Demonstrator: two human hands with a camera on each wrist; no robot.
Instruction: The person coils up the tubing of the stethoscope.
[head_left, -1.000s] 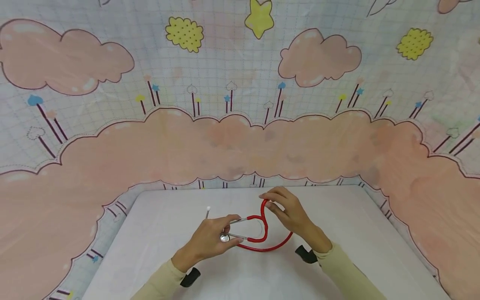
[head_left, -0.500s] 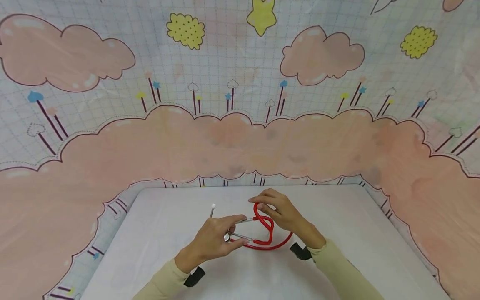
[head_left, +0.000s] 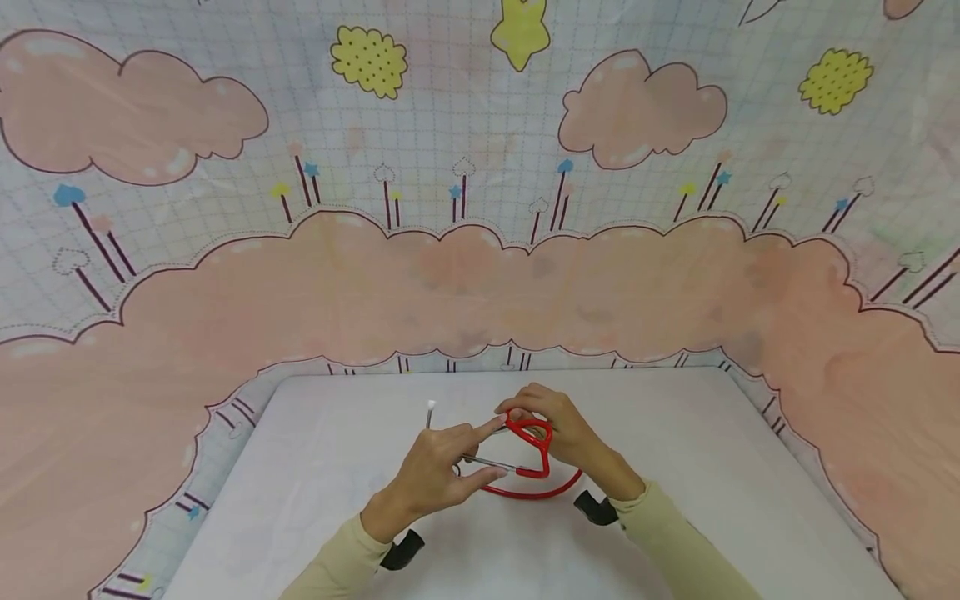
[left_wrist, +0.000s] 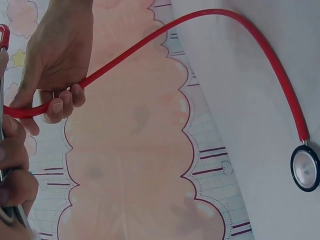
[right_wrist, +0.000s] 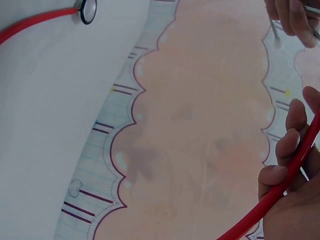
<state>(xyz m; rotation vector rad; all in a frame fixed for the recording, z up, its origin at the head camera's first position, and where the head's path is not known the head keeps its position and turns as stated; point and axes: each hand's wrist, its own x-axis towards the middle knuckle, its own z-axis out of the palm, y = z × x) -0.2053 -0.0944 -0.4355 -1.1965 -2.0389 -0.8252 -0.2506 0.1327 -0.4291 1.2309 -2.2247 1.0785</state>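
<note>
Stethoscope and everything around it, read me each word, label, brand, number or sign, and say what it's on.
None readable.
Red tubing: no lettering visible.
Chestpiece: no lettering visible; any on its rim would be too small to read.
Backdrop: drawings only, such as clouds and a star.

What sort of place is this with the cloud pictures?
Probably an indoor corner set up for filming: a white table, a cloud-patterned backdrop behind and beside it, and dark wrist devices that may be cameras.

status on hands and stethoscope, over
Left hand holds silver metal ear tubes. Right hand grips red tubing. Round silver dark-rimmed chestpiece free of both hands. No obstruction visible.
</note>
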